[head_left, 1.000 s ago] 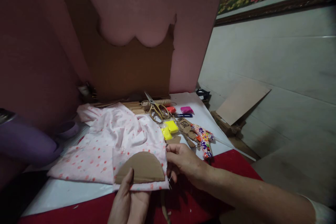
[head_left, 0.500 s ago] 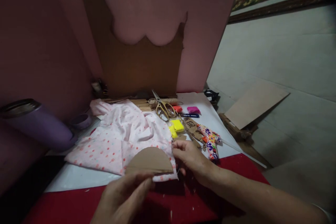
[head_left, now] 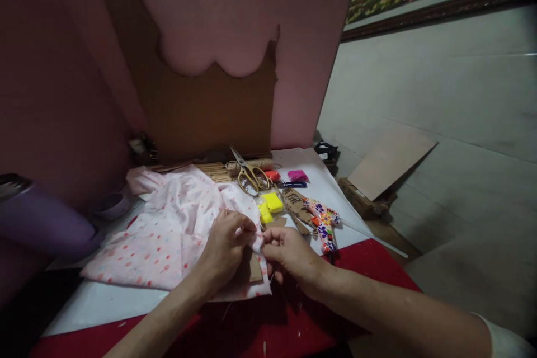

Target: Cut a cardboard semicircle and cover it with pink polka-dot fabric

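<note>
Pink dotted fabric [head_left: 142,260] lies toward the front edge of the surface [head_left: 94,307], its right border pinched in the grip of left hand [head_left: 224,249] and right hand [head_left: 296,254], beside a cardboard piece [head_left: 253,269]. Border-folding seems underway; next calls for even tension.

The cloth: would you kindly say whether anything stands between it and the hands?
Nothing visible does: the left hand and right hand touch the cloth at its right edge. The left hand partly hides the cardboard.
</note>
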`<state>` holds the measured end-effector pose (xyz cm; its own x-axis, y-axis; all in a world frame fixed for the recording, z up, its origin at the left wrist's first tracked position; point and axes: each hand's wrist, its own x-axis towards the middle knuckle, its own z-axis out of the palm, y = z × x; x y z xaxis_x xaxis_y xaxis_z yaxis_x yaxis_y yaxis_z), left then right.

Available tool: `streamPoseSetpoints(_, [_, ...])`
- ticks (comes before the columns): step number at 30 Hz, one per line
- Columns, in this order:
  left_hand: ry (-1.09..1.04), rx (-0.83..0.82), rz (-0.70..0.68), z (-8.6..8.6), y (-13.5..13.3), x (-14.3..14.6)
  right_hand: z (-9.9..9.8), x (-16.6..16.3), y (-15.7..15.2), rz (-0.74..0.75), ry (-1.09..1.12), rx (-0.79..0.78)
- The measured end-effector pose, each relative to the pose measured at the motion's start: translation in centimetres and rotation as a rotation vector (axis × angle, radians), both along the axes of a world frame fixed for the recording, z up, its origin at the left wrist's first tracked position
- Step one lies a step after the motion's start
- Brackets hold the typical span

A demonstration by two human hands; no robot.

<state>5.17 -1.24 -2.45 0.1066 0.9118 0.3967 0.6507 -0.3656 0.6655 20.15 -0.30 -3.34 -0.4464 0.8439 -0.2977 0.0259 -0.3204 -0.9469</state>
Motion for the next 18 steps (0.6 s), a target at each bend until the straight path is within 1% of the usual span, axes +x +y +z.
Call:
streamPoseSetpoints(7, [0.019, 0.055, 0.029, -0.24, 0.29, -0.76, 0.21, 0.21, -0.04, -0.002, -0.013, -0.021])
streamPoseSetpoints(18, [0.106, 0.061, -0.055, -0.27, 0.45, -0.53, 0.49, 0.68, 0.13, -0.027, -0.029, -0.014])
